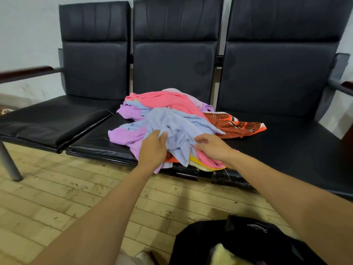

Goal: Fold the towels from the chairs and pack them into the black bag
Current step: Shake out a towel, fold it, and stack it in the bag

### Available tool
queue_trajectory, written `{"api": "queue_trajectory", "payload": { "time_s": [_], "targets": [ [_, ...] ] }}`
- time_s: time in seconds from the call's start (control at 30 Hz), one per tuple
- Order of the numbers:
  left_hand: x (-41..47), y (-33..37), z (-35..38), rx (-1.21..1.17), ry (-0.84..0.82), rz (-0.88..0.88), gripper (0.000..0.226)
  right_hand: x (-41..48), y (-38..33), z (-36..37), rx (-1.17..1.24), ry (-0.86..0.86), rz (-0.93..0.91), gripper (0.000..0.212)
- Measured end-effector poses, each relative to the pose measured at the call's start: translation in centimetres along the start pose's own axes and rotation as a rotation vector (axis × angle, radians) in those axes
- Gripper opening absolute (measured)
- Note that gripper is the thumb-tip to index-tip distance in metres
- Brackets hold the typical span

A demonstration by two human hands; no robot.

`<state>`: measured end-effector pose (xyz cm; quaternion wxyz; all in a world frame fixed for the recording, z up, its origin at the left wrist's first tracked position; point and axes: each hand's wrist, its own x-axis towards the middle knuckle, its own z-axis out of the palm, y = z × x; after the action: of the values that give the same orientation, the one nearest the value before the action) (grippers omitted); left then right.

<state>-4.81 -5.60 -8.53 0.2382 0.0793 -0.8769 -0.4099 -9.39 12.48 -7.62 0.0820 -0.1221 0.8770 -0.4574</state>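
A heap of crumpled towels lies on the middle seat of a row of black chairs [99,134]. On top is a light blue towel [177,127], with a pink towel [164,100] behind it, a purple towel [124,134] to the left and an orange patterned cloth [236,125] to the right. My left hand [152,148] grips the blue towel at its near left. My right hand [212,146] rests on the pile just right of it, fingers curled toward the blue towel. The black bag [248,243] stands open on the floor at the bottom right, something pale yellow inside.
The left seat [47,121] and right seat [296,142] hold nothing. A metal chair leg [9,165] stands at the far left. Armrests stick out at both ends of the row. Wooden floor [66,197] stretches between me and the chairs.
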Motion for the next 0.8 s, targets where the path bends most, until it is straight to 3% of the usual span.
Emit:
{"api": "queue_trajectory", "payload": {
  "time_s": [0.07,0.13,0.27,0.33,0.5,0.63,0.8],
  "targets": [
    [-0.5,1.7,-0.3,-0.175,-0.036,-0.020,0.029,-0.3,-0.6,-0.2,0.136,0.004,0.032,0.016],
    [-1.1,3.1,-0.3,-0.295,-0.103,-0.007,0.027,-0.8,-1.2,-0.7,0.343,-0.019,0.082,0.029],
    [-1.9,4.9,1.2,-0.298,-0.296,0.119,0.030,-0.7,-1.7,-2.2,0.800,-0.058,0.171,0.042],
    [-2.3,6.0,1.9,-0.286,-0.363,0.173,0.024,-0.9,-1.8,-3.1,0.910,-0.044,0.207,0.039],
    [-2.8,8.3,3.8,-0.306,-0.444,0.264,0.018,-1.9,-1.2,-5.6,0.806,0.097,0.156,0.009],
    [-3.2,10.3,5.4,-0.405,-0.450,0.283,0.017,-2.5,0.5,-9.4,0.786,0.225,0.171,0.019],
    [-3.2,11.4,7.6,-0.307,-0.226,0.220,0.033,-5.1,3.9,-15.4,0.824,0.345,0.139,0.027]
  ]
}}
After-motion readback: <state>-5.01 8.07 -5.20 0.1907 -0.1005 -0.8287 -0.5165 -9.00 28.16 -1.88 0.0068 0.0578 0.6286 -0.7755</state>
